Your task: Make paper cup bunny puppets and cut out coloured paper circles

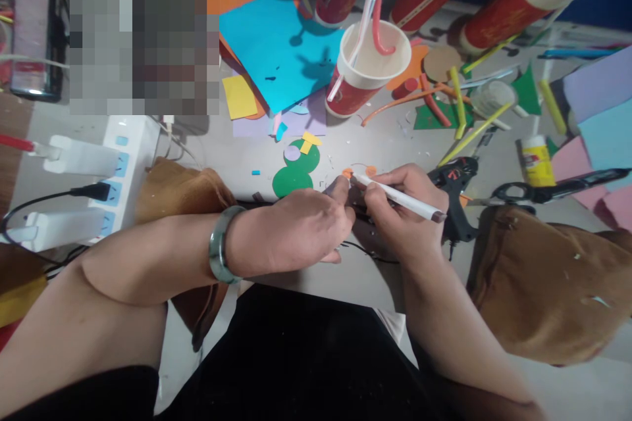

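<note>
My right hand (pixel 402 210) is closed round a white pen (pixel 399 197), whose tip rests on a small orange paper piece (pixel 347 173) on the white table (pixel 375 145). Beside it my left hand (pixel 296 230), with a grey-green bangle (pixel 220 253) at the wrist, lies with fingers curled and the thumb pressing at the orange piece. What its fingers hold is hidden. Just beyond the hands lie green paper circles (pixel 293 174) with small purple and yellow bits on them.
A black glue gun (pixel 454 200) and black scissors (pixel 548 189) lie to the right, beside a glue bottle (pixel 537 159). Red paper cups (pixel 363 72) with straws, coloured paper sheets (pixel 276 39) and sticks crowd the back. A white power strip (pixel 116 171) sits left. Brown cloth (pixel 548 283) lies right.
</note>
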The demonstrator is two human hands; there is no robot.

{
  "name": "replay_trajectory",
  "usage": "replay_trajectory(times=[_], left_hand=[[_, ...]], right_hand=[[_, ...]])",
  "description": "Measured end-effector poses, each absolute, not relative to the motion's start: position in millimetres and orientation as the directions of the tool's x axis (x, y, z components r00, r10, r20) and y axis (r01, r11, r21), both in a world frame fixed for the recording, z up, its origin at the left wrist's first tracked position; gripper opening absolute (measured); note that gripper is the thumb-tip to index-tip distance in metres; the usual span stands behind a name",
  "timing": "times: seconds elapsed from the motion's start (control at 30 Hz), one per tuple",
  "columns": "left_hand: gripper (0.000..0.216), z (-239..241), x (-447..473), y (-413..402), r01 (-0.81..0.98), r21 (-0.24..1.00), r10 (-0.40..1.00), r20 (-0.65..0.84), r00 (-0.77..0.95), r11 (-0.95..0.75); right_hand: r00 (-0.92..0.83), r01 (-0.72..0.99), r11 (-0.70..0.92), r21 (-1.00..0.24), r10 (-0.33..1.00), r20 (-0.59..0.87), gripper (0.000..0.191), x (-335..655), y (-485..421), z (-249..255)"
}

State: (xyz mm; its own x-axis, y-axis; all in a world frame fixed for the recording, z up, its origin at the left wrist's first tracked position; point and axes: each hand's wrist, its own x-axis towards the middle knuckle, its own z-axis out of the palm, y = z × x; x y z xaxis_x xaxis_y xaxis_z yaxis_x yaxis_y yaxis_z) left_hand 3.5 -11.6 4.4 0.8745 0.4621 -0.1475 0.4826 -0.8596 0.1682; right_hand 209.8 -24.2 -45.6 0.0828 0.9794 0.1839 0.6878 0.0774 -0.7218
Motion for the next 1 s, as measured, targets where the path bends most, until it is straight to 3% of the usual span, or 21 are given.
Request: replay_trajectory(times=[0.37, 0.73, 1.0], left_hand=[[0.064, 5.3, 3.6, -12.3, 0.489, 0.17, 0.467, -0.153, 0.871, -0.856], [0.075, 8.4, 3.2, -11.3, 0.468, 0.142, 0.437, -0.2, 0.877, -0.872], [0.07, 7.8, 4.7, -10.7, 0.489, 0.177, 0.454, -0.204, 0.867, -0.854]], right_hand=[[0.051, 0.666, 0.084, -0.741, 0.986, 0.158, 0.01, 213.1, -26.3, -45.2], [0.033, 0.729, 0.13, -0.672, 0.974, 0.224, 0.005, 211.4, -25.5, -49.4], [0.083, 0.722, 0.05, -0.69, 0.984, 0.158, 0.003, 210.8, -25.1, -45.6]])
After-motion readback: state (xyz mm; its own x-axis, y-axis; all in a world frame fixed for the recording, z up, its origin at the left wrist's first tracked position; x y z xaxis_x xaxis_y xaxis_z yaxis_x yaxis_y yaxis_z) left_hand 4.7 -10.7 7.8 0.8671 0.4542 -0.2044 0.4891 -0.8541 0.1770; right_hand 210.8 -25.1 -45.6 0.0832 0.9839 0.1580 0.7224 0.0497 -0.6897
